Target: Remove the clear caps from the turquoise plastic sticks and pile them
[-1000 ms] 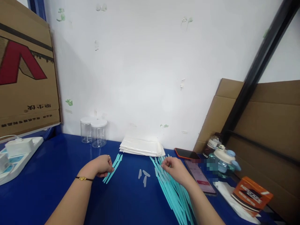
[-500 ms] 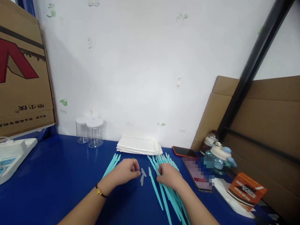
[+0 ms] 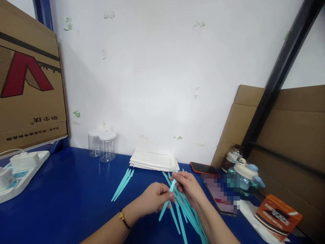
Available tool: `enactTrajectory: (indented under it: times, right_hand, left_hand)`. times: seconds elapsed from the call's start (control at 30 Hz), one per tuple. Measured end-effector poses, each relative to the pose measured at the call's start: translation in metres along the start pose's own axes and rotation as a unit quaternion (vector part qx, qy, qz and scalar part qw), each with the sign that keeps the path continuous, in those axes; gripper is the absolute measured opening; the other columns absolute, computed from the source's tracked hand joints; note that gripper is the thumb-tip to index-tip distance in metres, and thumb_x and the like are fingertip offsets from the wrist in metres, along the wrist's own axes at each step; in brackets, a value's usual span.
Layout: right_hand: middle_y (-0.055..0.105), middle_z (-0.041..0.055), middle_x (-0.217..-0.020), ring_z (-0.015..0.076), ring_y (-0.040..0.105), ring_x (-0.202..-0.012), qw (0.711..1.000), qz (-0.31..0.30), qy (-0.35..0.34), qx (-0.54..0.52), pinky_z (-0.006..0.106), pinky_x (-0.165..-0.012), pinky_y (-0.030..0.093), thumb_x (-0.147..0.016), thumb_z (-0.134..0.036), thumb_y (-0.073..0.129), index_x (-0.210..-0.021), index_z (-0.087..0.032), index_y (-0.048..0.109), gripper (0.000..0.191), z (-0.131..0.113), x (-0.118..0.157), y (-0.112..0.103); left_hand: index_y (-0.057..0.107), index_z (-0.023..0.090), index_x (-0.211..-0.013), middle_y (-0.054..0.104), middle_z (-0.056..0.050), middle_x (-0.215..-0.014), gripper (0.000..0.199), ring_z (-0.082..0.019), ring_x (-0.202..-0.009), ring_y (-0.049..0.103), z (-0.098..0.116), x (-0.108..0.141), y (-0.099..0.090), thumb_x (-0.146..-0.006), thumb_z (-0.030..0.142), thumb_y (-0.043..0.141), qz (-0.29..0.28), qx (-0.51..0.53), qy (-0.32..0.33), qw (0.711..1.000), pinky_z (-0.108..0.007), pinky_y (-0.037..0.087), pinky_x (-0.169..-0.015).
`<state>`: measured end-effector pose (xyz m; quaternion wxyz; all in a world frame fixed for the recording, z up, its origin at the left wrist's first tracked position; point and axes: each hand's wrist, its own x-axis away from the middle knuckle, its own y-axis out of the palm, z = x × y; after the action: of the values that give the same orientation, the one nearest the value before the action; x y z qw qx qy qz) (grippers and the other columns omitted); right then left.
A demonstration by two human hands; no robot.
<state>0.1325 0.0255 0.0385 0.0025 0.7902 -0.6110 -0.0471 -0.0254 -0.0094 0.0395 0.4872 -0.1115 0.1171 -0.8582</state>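
One turquoise plastic stick (image 3: 164,210) with a pointed blade-like end is held between both hands. My left hand (image 3: 157,199) pinches it around the middle, a ring on one finger. At its upper end, my right hand (image 3: 185,184) closes its fingertips on the stick. Beneath and beside my right hand lies a loose pile of turquoise sticks (image 3: 190,215), partly hidden by the hand and forearm. A smaller group of similar sticks (image 3: 123,184) rests on the blue table (image 3: 76,203), left of my hands.
White flat packets (image 3: 153,160) are stacked against the wall. Two clear jars (image 3: 108,149) stand back left, near a power strip (image 3: 33,169). To the right are two phones (image 3: 204,168), a brown bottle (image 3: 232,158), a teal bottle (image 3: 243,178) and an orange box (image 3: 278,217).
My hands have come together around one stick, which both now grip. My left hand moved right, away from the small group. The view has shifted slightly left.
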Motion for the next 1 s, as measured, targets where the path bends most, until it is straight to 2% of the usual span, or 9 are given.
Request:
enactTrajectory:
  times: [0.13,0.23,0.33,0.43,0.53,0.63,0.73,0.83,1.0]
  right_hand:
    - [0.041,-0.0056,-0.045,0.0041,0.03,-0.038,0.993,0.094,-0.033,-0.062,0.021,-0.039,0.017,-0.067,-0.046,0.066,-0.068,-0.012,0.064,0.034,-0.004,-0.008,-0.023]
    - [0.042,-0.0055,-0.047,0.0051,0.032,-0.04,0.986,0.151,-0.058,-0.045,0.02,-0.039,0.022,-0.069,-0.046,0.064,-0.072,-0.014,0.064,0.033,-0.01,-0.009,-0.042]
    - [0.043,-0.0054,-0.047,0.006,0.037,-0.039,0.992,0.052,-0.02,0.109,0.02,-0.04,0.027,-0.069,-0.043,0.064,-0.074,-0.014,0.065,0.029,-0.008,-0.003,-0.035]
    - [0.052,-0.0046,-0.054,0.0088,0.048,-0.04,0.975,-0.071,0.034,0.207,0.02,-0.04,0.032,-0.066,-0.034,0.067,-0.087,-0.016,0.062,0.028,0.006,0.002,-0.006]
    - [0.053,-0.0057,-0.055,0.0108,0.053,-0.041,0.955,-0.101,0.062,0.272,0.02,-0.041,0.035,-0.066,-0.029,0.066,-0.096,-0.018,0.056,0.033,0.018,0.002,0.014]
    - [0.056,-0.0035,-0.06,0.0103,0.054,-0.046,0.931,-0.06,0.024,0.358,0.02,-0.045,0.036,-0.072,-0.03,0.059,-0.091,-0.019,0.056,0.022,0.02,0.001,0.013]
    - [0.059,0.0009,-0.068,0.0126,0.056,-0.058,0.875,-0.002,-0.013,0.484,0.021,-0.048,0.033,-0.071,-0.033,0.059,-0.076,-0.019,0.058,0.015,0.015,0.003,0.004]
    - [0.062,0.0051,-0.075,0.0161,0.057,-0.065,0.818,0.006,0.011,0.574,0.022,-0.048,0.031,-0.067,-0.034,0.062,-0.07,-0.018,0.06,0.017,0.013,0.006,0.005]
    - [0.064,0.0111,-0.077,0.0211,0.06,-0.066,0.75,0.019,0.035,0.66,0.026,-0.048,0.03,-0.066,-0.022,0.056,-0.071,-0.016,0.061,0.01,0.02,0.006,0.017]
  left_hand:
    - [0.064,0.014,-0.077,0.058,0.001,-0.064,0.04,-0.005,-0.039,0.036,0.003,0.009,-0.014,-0.074,0.051,0.049,-0.017,-0.045,-0.02,0.999,-0.018,0.027,-0.037]
    - [0.063,0.015,-0.075,0.059,0.0,-0.064,0.038,-0.006,-0.041,0.038,0.007,0.018,-0.039,-0.072,0.05,0.05,-0.014,-0.083,-0.046,0.995,-0.019,0.028,-0.038]
    - [0.057,0.016,-0.071,0.054,0.003,-0.056,0.029,-0.008,-0.041,0.041,0.0,0.026,-0.077,-0.072,0.044,0.051,0.121,-0.167,-0.076,0.976,-0.02,0.03,-0.042]
    - [0.051,0.017,-0.067,0.05,0.003,-0.054,0.015,-0.009,-0.04,0.044,-0.02,0.032,-0.114,-0.069,0.032,0.053,0.261,-0.279,-0.14,0.914,-0.022,0.03,-0.043]
    - [0.05,0.018,-0.076,0.053,0.003,-0.055,0.015,-0.012,-0.042,0.049,-0.04,0.035,-0.135,-0.065,0.026,0.056,0.254,-0.269,-0.198,0.907,-0.022,0.033,-0.043]
    - [0.049,0.019,-0.078,0.053,0.004,-0.049,0.018,-0.013,-0.042,0.05,-0.052,0.035,-0.139,-0.063,0.025,0.058,0.231,-0.258,-0.224,0.911,-0.022,0.034,-0.042]
    - [0.048,0.019,-0.078,0.051,0.004,-0.043,0.02,-0.013,-0.04,0.047,-0.058,0.032,-0.136,-0.063,0.026,0.059,0.215,-0.247,-0.247,0.912,-0.021,0.033,-0.042]
    - [0.047,0.02,-0.083,0.05,0.005,-0.041,0.026,-0.013,-0.038,0.045,-0.064,0.029,-0.135,-0.062,0.028,0.059,0.21,-0.236,-0.264,0.911,-0.021,0.032,-0.042]
    - [0.048,0.019,-0.081,0.056,0.001,-0.063,0.038,-0.014,-0.056,0.053,-0.059,0.027,-0.14,-0.056,0.041,0.066,0.295,-0.297,-0.192,0.887,-0.022,0.034,-0.048]
